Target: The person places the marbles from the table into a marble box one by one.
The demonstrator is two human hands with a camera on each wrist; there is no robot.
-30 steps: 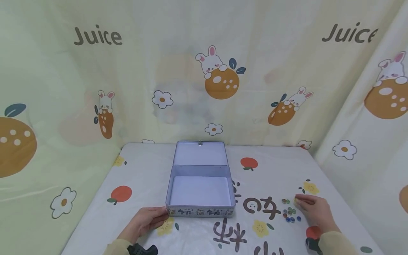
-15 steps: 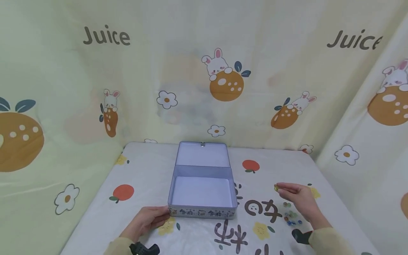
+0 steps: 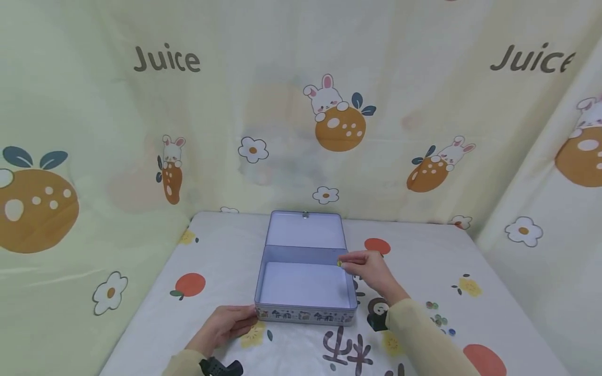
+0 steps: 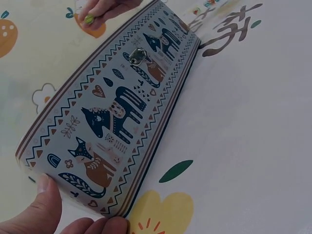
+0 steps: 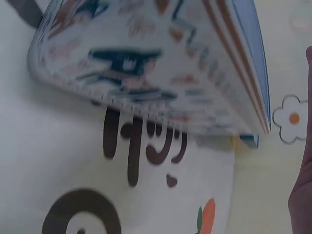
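A patterned metal tin box (image 3: 305,315) stands on the table with its hinged lid (image 3: 305,230) raised at the back; its inside floor is bare. My left hand (image 3: 228,322) holds the box's front left corner, the thumb (image 4: 44,202) against the wall and the fingertips low at the bottom edge. Over the box's right side, my right hand (image 3: 376,271) pinches a yellow-green glass marble (image 3: 339,263) between thumb and fingers. The left wrist view also shows this marble (image 4: 89,19) above the rim. Only the edge of the right hand (image 5: 302,185) shows in the right wrist view.
Several loose glass marbles (image 3: 440,320), green and blue, lie on the table right of the box, partly hidden by the right sleeve (image 3: 418,334). A printed cloth (image 3: 216,271) covers the table. Printed curtains (image 3: 282,104) hang behind and at both sides.
My right hand has lifted the yellow-green marble from the group at the right and carried it left to above the box. The left hand stays at the corner. The head view has shifted slightly.
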